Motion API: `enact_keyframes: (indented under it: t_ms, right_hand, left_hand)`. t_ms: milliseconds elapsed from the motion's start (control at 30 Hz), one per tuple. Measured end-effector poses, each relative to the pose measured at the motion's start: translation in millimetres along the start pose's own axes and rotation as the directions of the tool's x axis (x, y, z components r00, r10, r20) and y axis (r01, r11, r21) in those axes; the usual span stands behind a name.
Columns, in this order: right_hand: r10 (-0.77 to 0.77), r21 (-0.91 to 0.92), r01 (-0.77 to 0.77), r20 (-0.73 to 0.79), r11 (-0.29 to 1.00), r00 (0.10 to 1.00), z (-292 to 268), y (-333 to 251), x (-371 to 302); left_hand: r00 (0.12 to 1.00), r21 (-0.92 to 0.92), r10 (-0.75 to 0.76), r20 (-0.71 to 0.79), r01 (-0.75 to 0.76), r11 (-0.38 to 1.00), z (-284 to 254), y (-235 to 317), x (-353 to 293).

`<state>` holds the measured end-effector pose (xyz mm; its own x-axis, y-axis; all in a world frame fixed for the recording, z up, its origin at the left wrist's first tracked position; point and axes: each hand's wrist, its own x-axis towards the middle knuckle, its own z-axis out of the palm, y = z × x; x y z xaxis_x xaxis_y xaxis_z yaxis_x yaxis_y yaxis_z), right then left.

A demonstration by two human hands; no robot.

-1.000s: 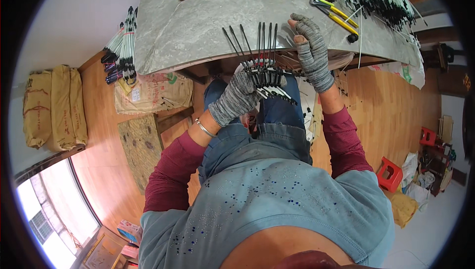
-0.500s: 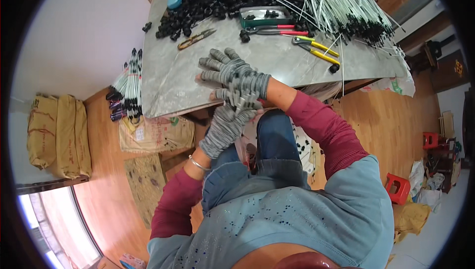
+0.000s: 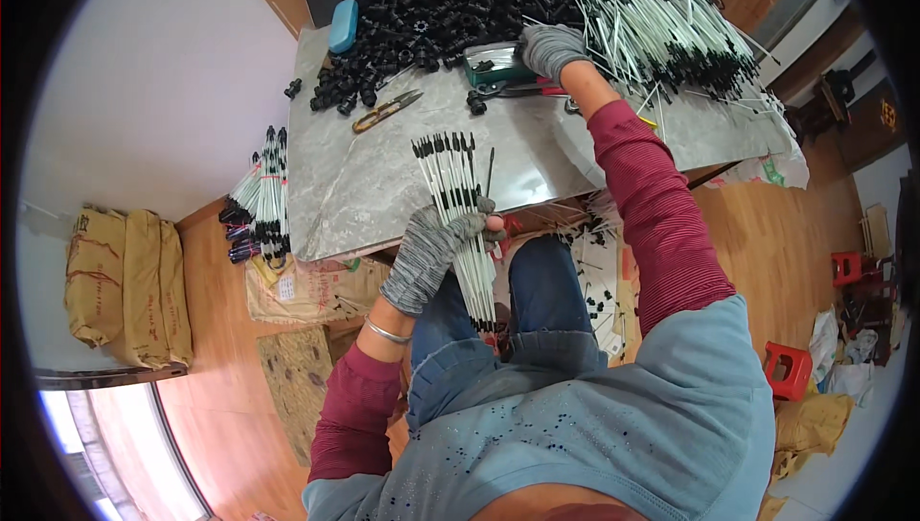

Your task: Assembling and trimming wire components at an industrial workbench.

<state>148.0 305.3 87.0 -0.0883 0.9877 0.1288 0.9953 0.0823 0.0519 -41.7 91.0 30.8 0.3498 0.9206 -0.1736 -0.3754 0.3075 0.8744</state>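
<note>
My left hand (image 3: 436,248), in a grey knit glove, grips a bundle of thin white rods with black tips (image 3: 458,205) at the near edge of the grey table (image 3: 383,171). The rods fan out over the tabletop and hang down over my lap. My right hand (image 3: 554,47), also gloved, reaches far across the table and rests beside a small green box (image 3: 491,63), at the edge of a large heap of white rods (image 3: 661,32). Whether it holds anything is hidden.
A pile of small black plastic parts (image 3: 431,3) fills the table's far side. Pliers (image 3: 385,111) and a blue case (image 3: 343,25) lie near it. Bundled rods (image 3: 264,200) lie on a box to the left, with tan sacks (image 3: 125,281) beyond. Red stools (image 3: 791,368) stand right.
My right hand left the bundle and reached far forward to the green box. My left hand now holds the rod bundle alone, and my view has tilted toward the far side of the table.
</note>
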Motion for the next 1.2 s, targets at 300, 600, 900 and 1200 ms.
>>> enact_keyframes:
  t_ms: [300,600,900,1200]
  right_hand:
    - [0.117,0.532,0.216,-0.522,0.819,0.845,-24,19,38]
    - [-0.203,0.157,0.196,0.028,0.968,0.979,9,-17,12]
    - [-0.247,0.163,0.253,-0.059,0.953,0.967,2,-5,8]
    - [-0.183,0.206,0.213,-0.152,0.955,0.971,18,-8,11]
  left_hand:
    - [1.000,0.052,0.022,0.013,-0.022,0.998,-4,-2,2]
    - [1.000,0.039,-0.007,0.017,0.006,0.999,-5,-3,0]
    - [1.000,0.050,-0.025,-0.012,0.025,0.998,-2,0,4]
    - [1.000,0.077,-0.010,-0.029,0.012,0.997,0,1,4]
